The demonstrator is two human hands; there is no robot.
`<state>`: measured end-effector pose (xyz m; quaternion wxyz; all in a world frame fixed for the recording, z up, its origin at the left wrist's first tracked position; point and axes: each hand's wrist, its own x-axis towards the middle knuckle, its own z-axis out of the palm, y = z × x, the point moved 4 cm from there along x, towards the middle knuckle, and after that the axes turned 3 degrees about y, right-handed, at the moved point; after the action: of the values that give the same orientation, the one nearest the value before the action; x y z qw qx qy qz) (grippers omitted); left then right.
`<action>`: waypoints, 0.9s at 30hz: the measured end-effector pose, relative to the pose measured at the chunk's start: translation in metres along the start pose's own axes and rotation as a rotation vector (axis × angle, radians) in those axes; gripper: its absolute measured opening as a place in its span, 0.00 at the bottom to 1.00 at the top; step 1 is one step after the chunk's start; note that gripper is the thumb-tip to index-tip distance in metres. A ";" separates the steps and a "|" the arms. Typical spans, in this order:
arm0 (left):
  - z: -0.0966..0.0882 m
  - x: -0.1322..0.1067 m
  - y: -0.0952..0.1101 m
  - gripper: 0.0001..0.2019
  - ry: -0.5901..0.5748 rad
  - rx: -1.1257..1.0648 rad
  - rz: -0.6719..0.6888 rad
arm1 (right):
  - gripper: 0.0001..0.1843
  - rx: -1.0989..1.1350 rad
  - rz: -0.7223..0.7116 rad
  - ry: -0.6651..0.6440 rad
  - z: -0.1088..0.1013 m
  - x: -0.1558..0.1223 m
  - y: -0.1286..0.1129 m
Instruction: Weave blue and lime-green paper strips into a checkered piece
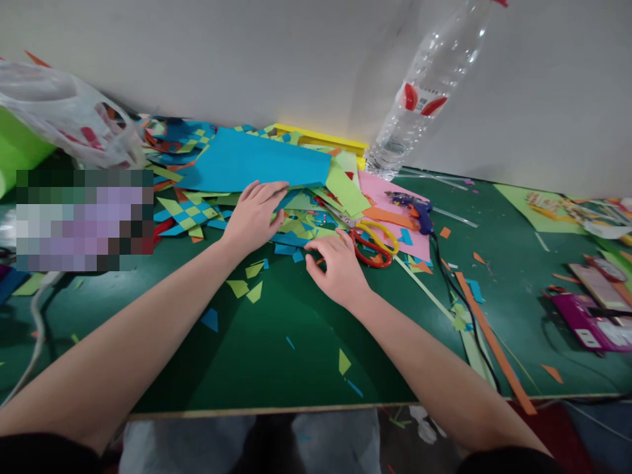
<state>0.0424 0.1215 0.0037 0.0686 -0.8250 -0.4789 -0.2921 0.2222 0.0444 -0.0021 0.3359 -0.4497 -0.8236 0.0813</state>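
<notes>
My left hand (255,217) lies over a heap of paper scraps, fingers stretched out at the lower edge of a blue paper sheet (261,158). Whether it presses on the sheet or only hovers there, I cannot tell. Beside the scissors (374,245) with red and yellow handles is my right hand (338,268), its fingers bent and the thumb apart, with nothing visible in its grasp. The scissor blades point into the scraps, partly covered. A woven blue and green paper piece (193,214) sticks out left of my left hand.
Behind the scissors, a blue glue gun (419,214) rests on pink paper (375,187). A clear plastic bottle (419,92) stands near the wall. A plastic bag (74,118) is at left, a purple device (587,319) at right. Orange strips (494,342) lie near the front edge.
</notes>
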 end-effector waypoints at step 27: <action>0.002 -0.003 -0.007 0.23 0.039 0.016 -0.073 | 0.25 -0.371 0.239 0.030 -0.021 0.015 0.087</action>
<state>0.0359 0.1236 -0.0011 0.0740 -0.8005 -0.5097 -0.3066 0.2899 0.1039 -0.0166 0.2473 -0.5995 -0.7602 -0.0391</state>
